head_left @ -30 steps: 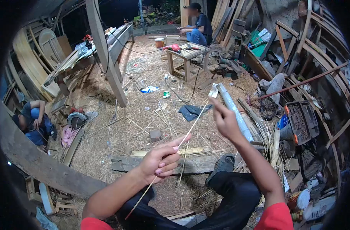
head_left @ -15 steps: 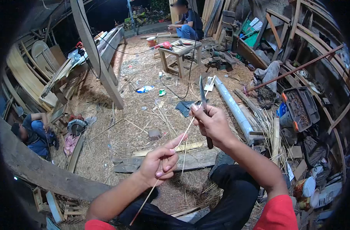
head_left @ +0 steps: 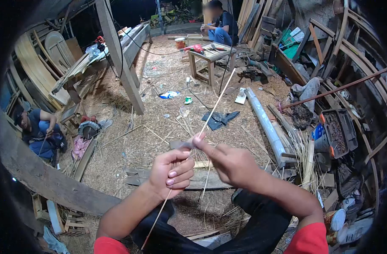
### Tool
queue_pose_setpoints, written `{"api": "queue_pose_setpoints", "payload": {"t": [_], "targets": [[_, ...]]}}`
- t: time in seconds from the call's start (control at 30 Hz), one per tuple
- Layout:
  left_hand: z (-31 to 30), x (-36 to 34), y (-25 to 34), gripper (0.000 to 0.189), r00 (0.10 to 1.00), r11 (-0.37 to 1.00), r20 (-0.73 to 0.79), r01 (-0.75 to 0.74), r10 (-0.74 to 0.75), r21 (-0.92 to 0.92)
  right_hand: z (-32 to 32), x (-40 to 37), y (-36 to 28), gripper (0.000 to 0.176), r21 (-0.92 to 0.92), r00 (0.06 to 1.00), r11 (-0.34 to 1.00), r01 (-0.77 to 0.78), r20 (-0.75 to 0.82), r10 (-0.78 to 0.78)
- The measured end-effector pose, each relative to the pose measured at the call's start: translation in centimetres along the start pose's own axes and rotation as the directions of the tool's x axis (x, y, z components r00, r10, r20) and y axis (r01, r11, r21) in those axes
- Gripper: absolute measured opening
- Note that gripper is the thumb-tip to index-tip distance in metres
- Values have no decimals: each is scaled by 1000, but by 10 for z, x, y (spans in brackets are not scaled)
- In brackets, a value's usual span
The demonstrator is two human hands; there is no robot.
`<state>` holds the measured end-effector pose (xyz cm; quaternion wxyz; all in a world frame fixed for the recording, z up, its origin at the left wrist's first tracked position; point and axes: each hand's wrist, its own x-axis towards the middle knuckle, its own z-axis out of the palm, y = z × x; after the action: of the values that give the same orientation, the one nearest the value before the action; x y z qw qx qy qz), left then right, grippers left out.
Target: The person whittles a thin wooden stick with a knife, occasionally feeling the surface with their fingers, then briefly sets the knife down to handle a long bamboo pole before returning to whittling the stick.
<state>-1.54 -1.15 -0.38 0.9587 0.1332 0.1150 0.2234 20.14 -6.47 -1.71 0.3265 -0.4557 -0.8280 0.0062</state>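
A long thin bamboo stick slants up and away between my hands, its lower end near my lap. My left hand is closed around the lower part of it. My right hand grips a knife, its thumb pressed along the stick just beyond the left hand. The blade points left over the left fist and is partly blurred. The handle is hidden by the right hand. Both hands are close together, nearly touching.
A wooden plank lies before my knees, with shavings around it. A bundle of bamboo strips and a grey pipe-like beam are on the right. One person sits at left, another behind a small table.
My right hand with the knife has come down and left along the stick, close to my left hand. The blade has turned from upright to pointing left. The view has shifted slightly.
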Motion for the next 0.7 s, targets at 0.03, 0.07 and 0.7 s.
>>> {"api": "queue_pose_setpoints", "payload": {"t": [0.03, 0.07, 0.7], "targets": [[3, -1, -1, 55, 1000, 998, -1, -16, 16, 68, 0, 1, 8, 67, -3, 999, 1000, -18, -42, 18], [6, -2, -2, 56, 1000, 987, -5, -19, 20, 157, -2, 4, 14, 66, -5, 996, 999, -36, -83, 35], [2, -3, -16, 50, 972, 900, -167, -78, 164, 428, -10, -5, 1, 63, 113, 998, 993, 37, -54, -31]]}}
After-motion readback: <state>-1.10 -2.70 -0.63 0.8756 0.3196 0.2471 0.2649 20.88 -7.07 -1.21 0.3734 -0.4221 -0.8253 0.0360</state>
